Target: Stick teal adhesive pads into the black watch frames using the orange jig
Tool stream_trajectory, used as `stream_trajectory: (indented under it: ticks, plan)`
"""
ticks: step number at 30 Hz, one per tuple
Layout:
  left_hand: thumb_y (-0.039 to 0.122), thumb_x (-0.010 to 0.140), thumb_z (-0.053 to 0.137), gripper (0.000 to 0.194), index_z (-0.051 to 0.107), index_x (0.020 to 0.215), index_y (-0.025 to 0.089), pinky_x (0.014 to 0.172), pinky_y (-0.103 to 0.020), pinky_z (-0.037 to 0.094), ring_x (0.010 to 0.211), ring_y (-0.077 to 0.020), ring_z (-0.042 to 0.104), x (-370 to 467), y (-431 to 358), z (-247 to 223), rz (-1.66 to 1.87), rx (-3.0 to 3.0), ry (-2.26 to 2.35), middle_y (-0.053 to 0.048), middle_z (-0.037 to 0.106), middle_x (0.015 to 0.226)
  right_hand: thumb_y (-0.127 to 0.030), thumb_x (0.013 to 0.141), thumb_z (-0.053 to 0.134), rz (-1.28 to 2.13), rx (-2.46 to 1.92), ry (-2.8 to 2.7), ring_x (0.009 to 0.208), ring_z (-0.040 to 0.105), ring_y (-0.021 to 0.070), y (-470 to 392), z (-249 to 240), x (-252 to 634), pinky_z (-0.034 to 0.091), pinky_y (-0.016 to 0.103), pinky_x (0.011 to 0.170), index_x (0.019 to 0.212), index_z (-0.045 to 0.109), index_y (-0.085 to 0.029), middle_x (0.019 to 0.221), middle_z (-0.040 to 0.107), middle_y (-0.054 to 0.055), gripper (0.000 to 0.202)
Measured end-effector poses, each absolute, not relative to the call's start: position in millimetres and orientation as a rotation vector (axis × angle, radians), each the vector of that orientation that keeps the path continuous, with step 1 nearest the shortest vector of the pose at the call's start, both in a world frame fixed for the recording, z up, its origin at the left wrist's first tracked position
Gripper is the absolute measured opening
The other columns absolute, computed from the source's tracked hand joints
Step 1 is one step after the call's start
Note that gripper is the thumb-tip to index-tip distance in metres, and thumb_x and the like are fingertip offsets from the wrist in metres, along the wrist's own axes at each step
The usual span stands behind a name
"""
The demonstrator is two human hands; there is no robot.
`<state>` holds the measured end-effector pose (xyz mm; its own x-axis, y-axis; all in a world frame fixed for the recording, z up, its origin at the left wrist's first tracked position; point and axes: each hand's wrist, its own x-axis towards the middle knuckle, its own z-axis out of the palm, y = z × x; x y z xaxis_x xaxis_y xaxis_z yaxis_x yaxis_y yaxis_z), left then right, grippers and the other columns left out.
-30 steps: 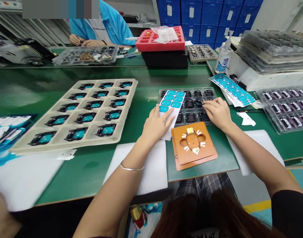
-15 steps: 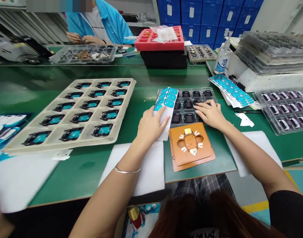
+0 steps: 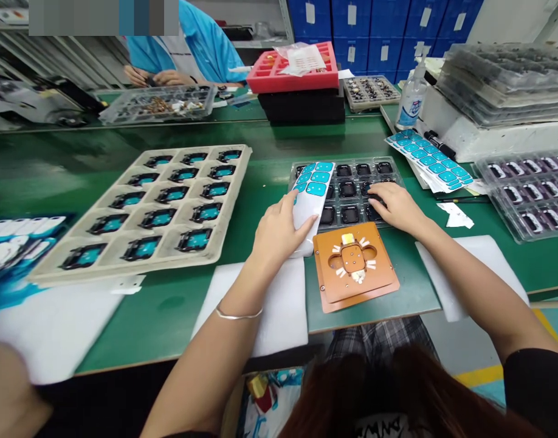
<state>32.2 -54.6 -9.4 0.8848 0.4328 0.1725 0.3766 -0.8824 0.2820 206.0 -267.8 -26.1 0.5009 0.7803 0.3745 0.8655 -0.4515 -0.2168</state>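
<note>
My left hand [image 3: 279, 230] holds a sheet of blue stickers [image 3: 316, 188] by its left edge, fingers on one side and thumb on the bare white backing. The sheet lies over the left part of a clear tray [image 3: 296, 167] of black square parts [image 3: 347, 189]. My right hand [image 3: 394, 205] is at the tray's right side, its fingertips closed on a black part in the middle row; the part is mostly hidden. Just in front of the tray sits an orange fixture [image 3: 356, 267] with a rounded square recess and white strips around it.
A large beige tray [image 3: 219, 240] of black and blue parts lies left. More blue stickers [image 3: 429, 159], a pump bottle [image 3: 411, 103] and a tray of purple parts [image 3: 525, 201] stand right. A person [image 3: 206, 42] sits across, behind a red tray [image 3: 292, 76].
The sticker sheet has shifted slightly over the tray, and a finger that covered its lower stickers has drawn back to the edge. The whole view has moved slightly.
</note>
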Motion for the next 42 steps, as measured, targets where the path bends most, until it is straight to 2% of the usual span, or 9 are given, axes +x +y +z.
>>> stream_trajectory:
  ticks: [5, 12, 17, 20, 24, 28, 31, 37, 42]
  plan:
    - [0.054, 0.091, 0.05, 0.07, 0.039, 0.144, 0.009, 0.098, -0.053, 0.05, 0.121, -0.0403, 0.059, 31.7, -52.0, -6.1, 0.345, 2.744, 0.704, -0.022, 0.061, 0.132, -0.031, 0.102, 0.045, -0.272, -2.429, -1.531, 0.135, 0.043, 0.0331, -269.4, -22.3, 192.6, 0.032, 0.058, 0.104, 0.133, 0.06, -0.027, 0.149, 0.052, 0.007, 0.035]
    - [0.045, 0.094, 0.047, 0.048, 0.055, 0.129, 0.013, 0.091, -0.049, 0.053, 0.107, -0.0362, 0.069, 25.7, -47.3, -5.3, 0.655, 2.66, 0.909, -0.016, 0.071, 0.117, -0.014, 0.101, 0.042, -0.03, -2.221, -1.812, 0.126, 0.045, 0.0273, -269.3, -15.6, 187.0, 0.027, 0.05, 0.099, 0.124, 0.067, -0.034, 0.129, 0.069, 0.0, 0.04]
    - [0.049, 0.097, 0.045, 0.043, 0.064, 0.115, 0.016, 0.095, -0.042, 0.051, 0.103, -0.0254, 0.071, 10.0, -59.2, 2.4, 1.213, 2.409, 0.407, -0.012, 0.075, 0.106, -0.02, 0.1, 0.046, 0.193, -2.148, -1.663, 0.118, 0.049, 0.0269, -268.3, -15.7, 191.8, 0.026, 0.051, 0.101, 0.121, 0.07, -0.032, 0.121, 0.072, 0.004, 0.034]
    - [0.054, 0.099, 0.042, 0.043, 0.069, 0.104, 0.021, 0.093, -0.039, 0.05, 0.099, -0.0209, 0.071, 1.7, -70.7, 7.9, 1.041, 2.274, -0.195, -0.009, 0.076, 0.105, -0.028, 0.094, 0.06, 0.238, -2.086, -1.498, 0.109, 0.052, 0.0281, -266.8, -16.2, 194.5, 0.032, 0.05, 0.098, 0.117, 0.071, -0.028, 0.109, 0.074, 0.007, 0.026]
    - [0.055, 0.1, 0.039, 0.046, 0.073, 0.097, 0.024, 0.098, -0.043, 0.042, 0.109, -0.0237, 0.067, 0.8, -83.2, 9.6, 0.577, 2.326, -0.698, -0.007, 0.077, 0.105, -0.044, 0.083, 0.071, 0.284, -1.745, -1.217, 0.096, 0.061, 0.0247, -264.7, -15.5, 190.0, 0.046, 0.042, 0.088, 0.101, 0.072, -0.021, 0.097, 0.074, 0.008, 0.029]
    - [0.04, 0.094, 0.058, 0.023, 0.072, 0.105, 0.024, 0.101, -0.045, 0.039, 0.116, -0.0249, 0.059, 5.2, -88.5, 6.2, 0.451, 2.367, -0.672, -0.005, 0.076, 0.106, -0.054, 0.076, 0.076, 0.356, -1.517, -0.959, 0.091, 0.065, 0.0193, -266.0, -8.3, 178.2, 0.051, 0.035, 0.083, 0.095, 0.071, -0.02, 0.098, 0.072, 0.005, 0.039]
    - [0.034, 0.09, 0.065, 0.019, 0.071, 0.106, 0.024, 0.101, -0.044, 0.043, 0.116, -0.0245, 0.055, 7.0, -88.8, 4.9, 0.444, 2.351, -0.637, -0.005, 0.075, 0.109, -0.055, 0.069, 0.081, 0.352, -1.465, -0.874, 0.087, 0.065, 0.0167, -269.9, -0.5, 171.7, 0.053, 0.032, 0.08, 0.09, 0.07, -0.02, 0.095, 0.071, 0.004, 0.042]
    - [0.028, 0.092, 0.061, 0.014, 0.073, 0.099, 0.025, 0.097, -0.043, 0.047, 0.108, -0.0224, 0.055, 10.4, -85.1, 3.7, 0.543, 2.358, -0.593, -0.006, 0.073, 0.113, -0.054, 0.069, 0.082, 0.479, -1.321, -0.756, 0.07, 0.066, 0.0123, -279.3, 9.6, 162.5, 0.047, 0.021, 0.053, 0.091, 0.068, -0.021, 0.079, 0.068, -0.001, 0.042]
    - [0.029, 0.092, 0.061, 0.015, 0.075, 0.095, 0.028, 0.095, -0.043, 0.048, 0.106, -0.0222, 0.055, 11.0, -85.2, 1.2, 0.554, 2.392, -0.567, -0.005, 0.072, 0.114, -0.05, 0.075, 0.079, 0.615, -1.391, -0.854, 0.054, 0.059, 0.0094, -285.2, 12.2, 153.7, 0.044, 0.021, 0.046, 0.085, 0.068, -0.019, 0.068, 0.066, -0.001, 0.035]
